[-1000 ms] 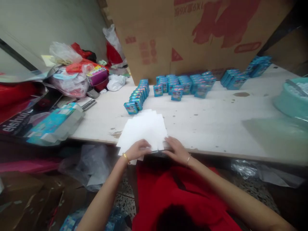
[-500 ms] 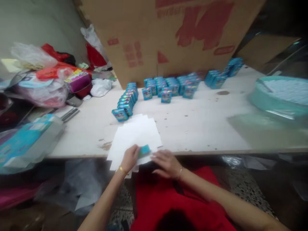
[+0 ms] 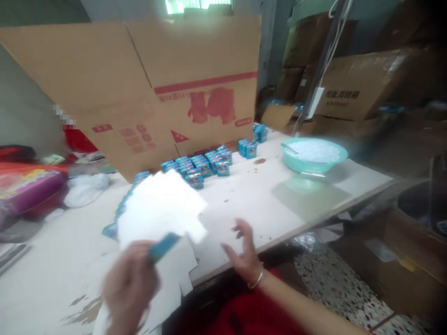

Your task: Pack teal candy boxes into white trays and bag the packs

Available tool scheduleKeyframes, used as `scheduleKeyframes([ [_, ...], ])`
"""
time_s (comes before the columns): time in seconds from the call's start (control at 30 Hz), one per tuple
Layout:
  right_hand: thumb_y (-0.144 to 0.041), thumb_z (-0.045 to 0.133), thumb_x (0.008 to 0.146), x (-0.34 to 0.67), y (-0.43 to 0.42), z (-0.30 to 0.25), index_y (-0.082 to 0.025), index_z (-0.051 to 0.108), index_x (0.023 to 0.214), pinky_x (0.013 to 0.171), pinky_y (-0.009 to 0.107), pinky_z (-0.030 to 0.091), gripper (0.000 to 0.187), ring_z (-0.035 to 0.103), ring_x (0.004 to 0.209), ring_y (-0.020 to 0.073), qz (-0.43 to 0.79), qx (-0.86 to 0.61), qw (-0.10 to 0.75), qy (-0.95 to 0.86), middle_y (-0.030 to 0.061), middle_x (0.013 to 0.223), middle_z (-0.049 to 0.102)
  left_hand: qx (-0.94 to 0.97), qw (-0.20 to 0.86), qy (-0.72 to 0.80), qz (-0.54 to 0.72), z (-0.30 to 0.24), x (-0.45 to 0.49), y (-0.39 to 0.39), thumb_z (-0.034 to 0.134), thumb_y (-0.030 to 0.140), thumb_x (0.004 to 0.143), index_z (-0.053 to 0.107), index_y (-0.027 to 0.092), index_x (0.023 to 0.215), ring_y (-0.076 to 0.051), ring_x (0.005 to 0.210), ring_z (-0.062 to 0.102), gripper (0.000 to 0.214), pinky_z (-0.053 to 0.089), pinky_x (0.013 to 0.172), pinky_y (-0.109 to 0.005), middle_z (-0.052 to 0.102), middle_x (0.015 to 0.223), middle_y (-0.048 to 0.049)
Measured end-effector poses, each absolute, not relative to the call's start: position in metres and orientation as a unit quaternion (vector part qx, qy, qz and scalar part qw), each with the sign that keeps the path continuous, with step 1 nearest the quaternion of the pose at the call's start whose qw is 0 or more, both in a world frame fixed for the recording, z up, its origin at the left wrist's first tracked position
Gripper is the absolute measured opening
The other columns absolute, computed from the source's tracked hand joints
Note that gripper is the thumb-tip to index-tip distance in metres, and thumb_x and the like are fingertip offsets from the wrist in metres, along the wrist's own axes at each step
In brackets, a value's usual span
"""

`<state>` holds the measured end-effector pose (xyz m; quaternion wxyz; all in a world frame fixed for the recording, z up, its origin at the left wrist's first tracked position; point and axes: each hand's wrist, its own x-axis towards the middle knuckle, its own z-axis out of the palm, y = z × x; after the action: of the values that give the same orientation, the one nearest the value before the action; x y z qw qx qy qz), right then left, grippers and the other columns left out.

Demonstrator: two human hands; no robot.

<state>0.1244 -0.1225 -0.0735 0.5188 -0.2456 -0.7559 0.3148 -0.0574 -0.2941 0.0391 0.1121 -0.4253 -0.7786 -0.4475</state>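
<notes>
My left hand [image 3: 131, 281], blurred by motion, is closed on a small flat blue box [image 3: 164, 246] that juts from its fingers toward the right. Below and beyond it spread overlapping white card sheets [image 3: 157, 204], with notched, stepped edges, at the table's front edge. To their right, my right hand [image 3: 244, 249] is raised over the edge of the table, its fingers apart and holding nothing. Behind the sheets, several small blue boxes [image 3: 200, 165] stand in rows. Another line of blue boxes [image 3: 120, 207] is partly hidden by the sheets.
A large cardboard panel [image 3: 195, 56] stands upright behind the boxes. A turquoise basin [image 3: 303, 163] of white pieces sits on the table's right part. More blue boxes [image 3: 247, 149] stand near the panel's right end. A purple package [image 3: 38, 193] and a white bag [image 3: 85, 190] lie left.
The view has swung right and tilted up. My right hand has lifted away from the sheets and spread its fingers. My left hand still holds the blue box.
</notes>
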Motion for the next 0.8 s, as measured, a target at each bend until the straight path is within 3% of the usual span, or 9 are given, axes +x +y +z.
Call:
scheduleKeyframes([
  [0.07,-0.029,0.053,0.084,0.158,-0.089,-0.071,-0.024,0.009,0.146,0.099,0.051,0.039,0.076,0.037,0.127,0.0312,0.226,-0.289,0.519,-0.772,0.0164,0.144,0.030,-0.512,0.023,-0.747,-0.423,0.018,-0.023,-0.247,0.045,0.035,0.086,0.063,0.025,0.078,-0.013,0.050,0.052,0.022,0.044,0.049,-0.025,0.063,0.069,0.0005],
  [0.17,-0.022,0.051,0.082,0.215,-0.049,-0.090,-0.024,0.018,0.146,0.108,0.056,0.026,0.072,0.021,0.138,0.0321,0.108,-0.226,0.381,-0.890,0.0119,0.150,0.024,-0.596,-0.143,-0.674,-0.413,-0.039,0.024,-0.192,0.037,0.037,0.091,0.061,0.023,0.082,-0.016,0.068,0.059,0.029,0.049,0.065,-0.027,0.065,0.078,-0.0042],
  [0.3,-0.018,0.047,0.086,0.271,-0.030,-0.127,-0.025,0.041,0.136,0.109,0.055,0.025,0.051,0.023,0.138,0.0266,0.085,-0.172,0.246,-0.950,0.0090,0.146,0.036,-0.596,-0.201,-0.689,-0.361,-0.093,0.049,-0.173,0.035,0.040,0.092,0.060,0.021,0.079,-0.017,0.069,0.060,0.034,0.050,0.068,-0.030,0.065,0.074,-0.0054],
  [0.4,-0.023,0.048,0.089,0.281,-0.035,-0.141,-0.024,0.043,0.135,0.109,0.055,0.024,0.047,0.023,0.138,0.0261,0.109,-0.154,0.209,-0.959,0.0086,0.144,0.038,-0.669,-0.239,-0.636,-0.302,-0.090,0.035,-0.183,0.052,0.048,0.084,0.062,0.021,0.104,-0.023,0.102,0.060,0.035,0.046,0.094,-0.040,0.066,0.109,-0.0102],
  [0.47,-0.023,0.045,0.091,0.276,-0.039,-0.145,-0.024,0.045,0.134,0.110,0.052,0.025,0.043,0.027,0.137,0.0242,0.139,-0.139,0.204,-0.959,0.0076,0.142,0.042,-0.738,-0.228,-0.594,-0.224,-0.079,0.021,-0.189,0.066,0.054,0.071,0.050,0.022,0.127,-0.031,0.127,0.042,0.066,0.025,0.110,-0.052,0.051,0.134,-0.0128],
  [0.53,-0.021,0.040,0.093,0.267,-0.042,-0.149,-0.025,0.054,0.126,0.109,0.047,0.027,0.036,0.036,0.132,0.0216,0.171,-0.147,0.229,-0.947,0.0067,0.135,0.050,-0.777,-0.200,-0.583,-0.129,-0.073,0.008,-0.195,0.070,0.052,0.067,0.034,0.023,0.141,-0.036,0.138,0.023,0.087,0.010,0.112,-0.060,0.034,0.147,-0.0130],
  [0.6,-0.022,0.038,0.094,0.259,-0.042,-0.152,-0.025,0.061,0.116,0.106,0.044,0.032,0.032,0.045,0.124,0.0199,0.210,-0.163,0.267,-0.926,0.0062,0.127,0.058,-0.779,-0.179,-0.597,-0.068,-0.075,-0.002,-0.199,0.062,0.036,0.078,0.028,0.025,0.144,-0.034,0.140,0.016,0.074,0.012,0.111,-0.060,0.026,0.151,-0.0104],
  [0.7,-0.029,0.043,0.094,0.250,-0.042,-0.151,-0.026,0.066,0.103,0.096,0.041,0.038,0.026,0.053,0.110,0.0204,0.269,-0.199,0.312,-0.889,0.0056,0.114,0.064,-0.770,-0.180,-0.607,-0.080,-0.087,-0.013,-0.202,0.037,0.009,0.086,0.035,0.026,0.140,-0.024,0.140,0.021,0.057,0.022,0.113,-0.051,0.031,0.149,-0.0060],
  [0.8,-0.032,0.046,0.093,0.242,-0.044,-0.144,-0.023,0.068,0.093,0.086,0.038,0.040,0.024,0.054,0.094,0.0197,0.295,-0.251,0.337,-0.858,0.0054,0.098,0.066,-0.745,-0.213,-0.610,-0.166,-0.096,-0.021,-0.204,0.032,0.008,0.088,0.043,0.027,0.135,-0.020,0.136,0.030,0.052,0.024,0.113,-0.049,0.042,0.143,-0.0047],
])
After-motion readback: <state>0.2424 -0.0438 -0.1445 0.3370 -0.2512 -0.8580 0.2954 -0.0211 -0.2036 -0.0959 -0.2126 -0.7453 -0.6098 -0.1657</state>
